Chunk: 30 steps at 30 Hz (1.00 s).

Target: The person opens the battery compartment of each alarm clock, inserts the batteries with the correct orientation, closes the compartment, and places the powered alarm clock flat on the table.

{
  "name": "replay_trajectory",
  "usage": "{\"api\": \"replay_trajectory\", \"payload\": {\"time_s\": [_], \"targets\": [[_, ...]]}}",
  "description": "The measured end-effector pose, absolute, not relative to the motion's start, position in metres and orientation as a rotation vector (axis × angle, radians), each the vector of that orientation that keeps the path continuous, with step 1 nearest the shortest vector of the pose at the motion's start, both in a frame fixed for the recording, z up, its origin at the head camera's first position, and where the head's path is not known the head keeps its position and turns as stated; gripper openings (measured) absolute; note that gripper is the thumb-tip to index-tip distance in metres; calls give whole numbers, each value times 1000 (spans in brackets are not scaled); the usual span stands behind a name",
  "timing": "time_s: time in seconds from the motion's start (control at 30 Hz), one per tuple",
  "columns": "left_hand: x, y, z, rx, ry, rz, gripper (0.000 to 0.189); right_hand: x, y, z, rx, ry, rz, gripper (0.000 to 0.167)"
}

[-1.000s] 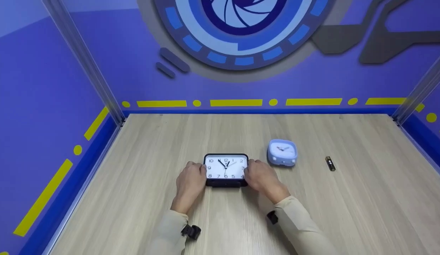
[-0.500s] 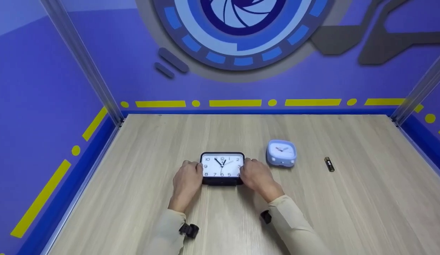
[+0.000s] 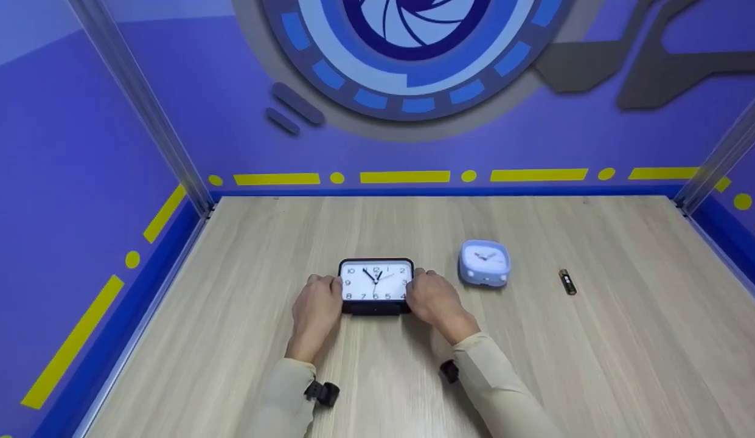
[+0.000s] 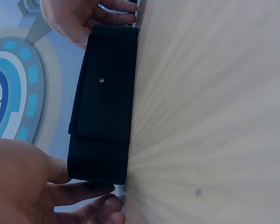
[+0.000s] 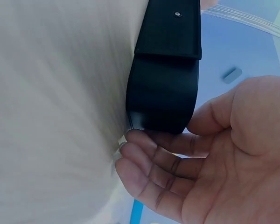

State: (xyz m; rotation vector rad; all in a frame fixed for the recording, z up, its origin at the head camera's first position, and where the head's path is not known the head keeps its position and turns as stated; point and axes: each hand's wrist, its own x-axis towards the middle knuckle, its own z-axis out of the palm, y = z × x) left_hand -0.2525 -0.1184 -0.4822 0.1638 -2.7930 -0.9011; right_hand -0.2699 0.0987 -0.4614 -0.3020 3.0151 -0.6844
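A black rectangular alarm clock (image 3: 376, 281) with a white dial lies face up on the wooden table, between both hands. My left hand (image 3: 316, 310) grips its left end, and my right hand (image 3: 437, 299) grips the right end. From the left wrist view, the clock's black base side (image 4: 102, 102) with a small screw faces the camera, close along the tabletop. The right wrist view shows the thumb on one face of the black clock (image 5: 163, 93) and curled fingers at its end. The clock's back is hidden.
A small light-blue alarm clock (image 3: 485, 263) sits right of the right hand. Farther right lies a black and gold battery (image 3: 567, 282). Purple-blue panels (image 3: 414, 152) wall in the table (image 3: 243, 243) at the back and sides.
Both hands have slid the black clock slightly to the left and a little away from the body. The light-blue clock and the battery have stayed in place.
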Motion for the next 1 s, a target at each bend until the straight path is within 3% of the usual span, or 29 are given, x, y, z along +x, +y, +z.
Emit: {"api": "replay_trajectory", "payload": {"time_s": [1.0], "targets": [[-258,-127,-484,164,-2765,-882,30,-275,88,-467,-312,3033,-757,24]]}}
